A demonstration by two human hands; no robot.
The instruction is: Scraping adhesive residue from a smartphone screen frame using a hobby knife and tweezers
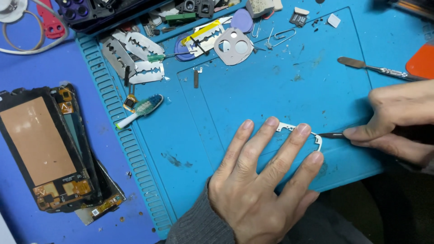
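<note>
One blue mat (pixel 271 90) bears two hands. The left hand (pixel 257 180) presses flat, fingers spread, on one thin white frame (pixel 298 131) near the mat's near right edge, its long axis running left-right. The right hand (pixel 398 119) pinches one slim tool (pixel 332 135), tip pointing left, touching the frame.

We see an evenly bright scene under soft overhead light. Our left hand (pixel 262 180) casts only a faint shadow on the blue mat (pixel 280 90). The razor blades (pixel 131 58) show mild glare. Focus stays sharp in the middle and softens slightly toward the corners.
</note>
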